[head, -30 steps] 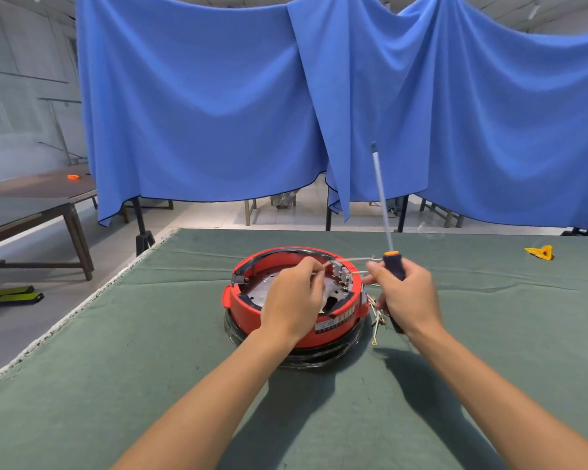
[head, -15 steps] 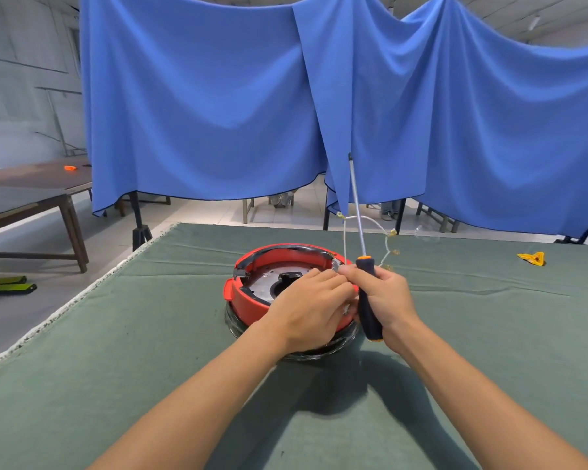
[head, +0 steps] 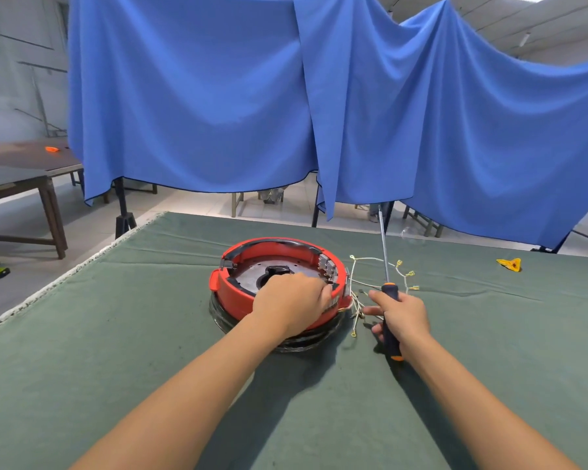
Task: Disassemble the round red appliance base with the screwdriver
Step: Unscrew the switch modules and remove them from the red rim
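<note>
Left hand (head: 291, 301) grips round red plastic base (head: 233, 291); right hand (head: 403, 315) clutches slim steel-shafted screwdriver (head: 387, 300).

The round red plastic appliance base (head: 238, 293) sits open-side up on a black ring. Just beside it, the black-and-orange-handled screwdriver (head: 390, 320) stands upright, steel shaft pointing up.

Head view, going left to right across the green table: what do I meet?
red appliance base → left hand resting on its rim → white wires → right hand gripping the screwdriver → yellow piece
</note>
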Available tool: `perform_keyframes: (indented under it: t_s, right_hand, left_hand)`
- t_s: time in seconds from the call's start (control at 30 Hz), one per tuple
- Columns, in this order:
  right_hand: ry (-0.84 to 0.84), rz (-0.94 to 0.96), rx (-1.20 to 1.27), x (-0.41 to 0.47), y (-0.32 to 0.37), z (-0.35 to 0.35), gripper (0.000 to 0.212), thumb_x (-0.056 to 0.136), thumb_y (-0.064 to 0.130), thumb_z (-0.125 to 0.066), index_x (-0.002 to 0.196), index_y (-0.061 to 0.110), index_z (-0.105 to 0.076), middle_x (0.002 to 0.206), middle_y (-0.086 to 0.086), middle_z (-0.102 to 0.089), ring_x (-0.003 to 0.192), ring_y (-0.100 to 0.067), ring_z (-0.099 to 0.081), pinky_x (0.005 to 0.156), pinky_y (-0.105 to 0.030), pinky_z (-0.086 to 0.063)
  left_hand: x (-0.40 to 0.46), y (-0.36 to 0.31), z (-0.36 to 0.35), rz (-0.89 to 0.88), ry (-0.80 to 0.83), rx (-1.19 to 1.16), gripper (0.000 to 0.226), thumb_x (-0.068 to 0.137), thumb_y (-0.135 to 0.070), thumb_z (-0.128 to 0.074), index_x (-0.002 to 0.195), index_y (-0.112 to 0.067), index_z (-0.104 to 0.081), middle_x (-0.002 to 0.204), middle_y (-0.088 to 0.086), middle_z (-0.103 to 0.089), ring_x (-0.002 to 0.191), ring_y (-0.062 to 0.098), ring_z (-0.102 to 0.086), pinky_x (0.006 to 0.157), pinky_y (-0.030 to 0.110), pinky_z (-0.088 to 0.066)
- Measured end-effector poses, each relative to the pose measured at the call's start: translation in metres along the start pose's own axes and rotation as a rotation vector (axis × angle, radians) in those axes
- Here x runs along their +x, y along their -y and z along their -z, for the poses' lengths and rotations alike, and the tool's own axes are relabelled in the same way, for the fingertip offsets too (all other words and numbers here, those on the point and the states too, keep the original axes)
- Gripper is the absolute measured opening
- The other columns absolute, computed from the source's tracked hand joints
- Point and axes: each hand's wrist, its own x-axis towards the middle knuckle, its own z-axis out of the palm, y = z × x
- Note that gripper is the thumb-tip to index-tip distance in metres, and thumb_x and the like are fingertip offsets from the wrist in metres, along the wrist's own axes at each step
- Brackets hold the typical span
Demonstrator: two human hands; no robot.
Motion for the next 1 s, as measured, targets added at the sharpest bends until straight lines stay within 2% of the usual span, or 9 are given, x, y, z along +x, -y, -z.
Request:
perform_keyframes:
  t_s: [0.13, 0.23, 0.4, 0.47, 0.57, 0.7, 0.8, 0.93, 1.0]
  right_hand:
    - [-0.007, 0.034, -0.131, 0.003, -0.005, 0.004, 0.022, 0.088, 0.035, -0.067, 0.078, 0.017, -0.060, 0.073, -0.009, -0.068, 0.035, -0.019, -0.050, 0.042, -0.025, -0.040]
    - [-0.056, 0.106, -0.238, 0.005, 0.001, 0.011, 0.024, 0.085, 0.045, -0.066, 0.080, 0.022, -0.063, 0.065, -0.003, -0.070, 0.035, -0.020, -0.053, 0.046, -0.028, -0.046]
    - [-0.046, 0.130, -0.433, 0.006, 0.007, 0.019, 0.027, 0.091, 0.036, -0.049, 0.079, 0.012, -0.049, 0.067, -0.009, -0.066, 0.044, -0.025, -0.060, 0.047, -0.029, -0.046]
    - [-0.075, 0.163, -0.671, 0.006, 0.004, 0.016, 0.028, 0.092, 0.033, -0.045, 0.077, 0.010, -0.048, 0.075, -0.015, -0.064, 0.064, -0.031, -0.061, 0.058, -0.032, -0.045]
    - [-0.080, 0.190, -0.900, 0.001, -0.003, 0.009, 0.027, 0.092, 0.032, -0.050, 0.078, 0.010, -0.051, 0.084, -0.016, -0.063, 0.083, -0.034, -0.061, 0.063, -0.032, -0.043]
    - [-0.069, 0.285, -1.106, -0.006, 0.001, 0.003, 0.024, 0.091, 0.033, -0.050, 0.082, 0.010, -0.054, 0.103, -0.017, -0.064, 0.100, -0.036, -0.054, 0.073, -0.035, -0.041]
    - [-0.126, 0.414, -1.007, -0.014, 0.018, -0.003, 0.026, 0.092, 0.032, -0.051, 0.107, 0.011, -0.055, 0.114, -0.011, -0.057, 0.110, -0.032, -0.044, 0.088, -0.038, -0.039]
    - [-0.066, 0.616, -0.750, -0.032, 0.043, -0.025, 0.009, 0.089, 0.026, -0.052, 0.088, 0.018, -0.055, 0.094, 0.000, -0.057, 0.098, -0.023, -0.046, 0.074, -0.033, -0.034]
    - [-0.011, 0.661, -0.770, -0.039, 0.049, -0.040, 0.008, 0.088, 0.025, -0.053, 0.087, 0.018, -0.057, 0.092, 0.002, -0.056, 0.096, -0.021, -0.046, 0.074, -0.031, -0.034]
  left_hand:
    - [0.000, 0.005, -0.003, 0.027, -0.017, 0.065, 0.042, 0.100, -0.039, -0.025, 0.072, -0.019, -0.049, 0.077, 0.009, -0.062, 0.067, 0.032, -0.055, 0.056, 0.032, -0.030]
    - [-0.001, 0.013, -0.005, 0.033, -0.047, 0.119, 0.049, 0.101, -0.041, -0.024, 0.080, -0.015, -0.060, 0.083, 0.009, -0.066, 0.073, 0.033, -0.061, 0.057, 0.031, -0.032]
    - [-0.002, 0.023, -0.002, 0.017, -0.062, 0.054, 0.050, 0.100, -0.041, -0.026, 0.079, -0.015, -0.063, 0.079, 0.008, -0.066, 0.069, 0.031, -0.058, 0.056, 0.031, -0.033]
    - [-0.004, 0.026, -0.002, 0.026, -0.050, 0.009, 0.049, 0.099, -0.041, -0.030, 0.067, -0.014, -0.054, 0.073, 0.009, -0.062, 0.066, 0.032, -0.053, 0.057, 0.031, -0.029]
    - [-0.007, 0.029, 0.002, 0.007, -0.018, -0.052, 0.051, 0.098, -0.038, -0.035, 0.053, -0.015, -0.029, 0.053, 0.001, -0.040, 0.057, 0.026, -0.040, 0.054, 0.033, -0.024]
    - [-0.009, 0.032, 0.009, 0.021, 0.012, -0.164, 0.052, 0.093, -0.032, -0.045, 0.048, -0.012, -0.027, 0.045, 0.000, -0.027, 0.044, 0.013, -0.028, 0.052, 0.036, -0.016]
    - [-0.015, 0.031, 0.015, 0.040, 0.020, -0.260, 0.046, 0.084, -0.023, -0.050, 0.047, -0.013, -0.026, 0.044, 0.003, -0.026, 0.045, 0.017, -0.023, 0.049, 0.034, -0.019]
    - [-0.018, 0.026, 0.025, 0.062, 0.093, -0.467, 0.042, 0.076, -0.015, -0.053, 0.042, -0.015, -0.028, 0.042, 0.002, -0.024, 0.045, 0.016, -0.020, 0.047, 0.031, -0.019]
    - [-0.018, 0.027, 0.031, 0.144, 0.154, -0.583, 0.040, 0.077, -0.017, -0.054, 0.038, -0.019, -0.044, 0.038, -0.001, -0.042, 0.039, 0.011, -0.034, 0.046, 0.025, -0.028]
